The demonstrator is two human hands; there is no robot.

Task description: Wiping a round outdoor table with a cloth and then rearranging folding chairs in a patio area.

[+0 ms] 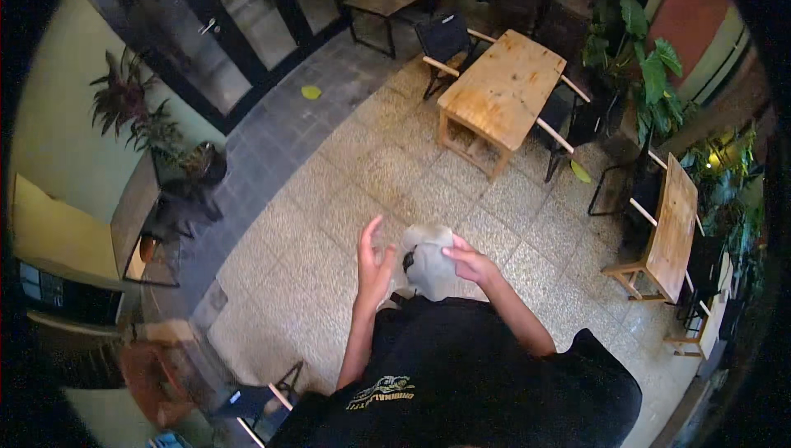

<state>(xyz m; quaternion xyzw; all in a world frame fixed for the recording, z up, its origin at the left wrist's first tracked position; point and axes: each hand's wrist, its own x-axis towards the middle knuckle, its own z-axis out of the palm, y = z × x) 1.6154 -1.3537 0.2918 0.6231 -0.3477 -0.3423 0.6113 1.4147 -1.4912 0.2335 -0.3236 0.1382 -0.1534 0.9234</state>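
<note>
A light grey cloth item (pixel 434 269), possibly a cap, is in front of my black shirt, near the middle of the view. My right hand (pixel 471 259) grips its right edge, with thumb and fingers on the fabric. A small dark part (pixel 408 259) shows on the item's left side. To the left of it my left hand (pixel 375 263) is raised, its fingers apart and holding nothing. The item's exact kind is hard to tell.
Ahead stands a wooden table (pixel 503 86) with black folding chairs (pixel 444 37). Another wooden table (pixel 673 232) is at the right. Potted plants (pixel 655 71) line the right side; a glass door (pixel 204 46) is at the upper left. A chair (pixel 253 401) stands at the lower left.
</note>
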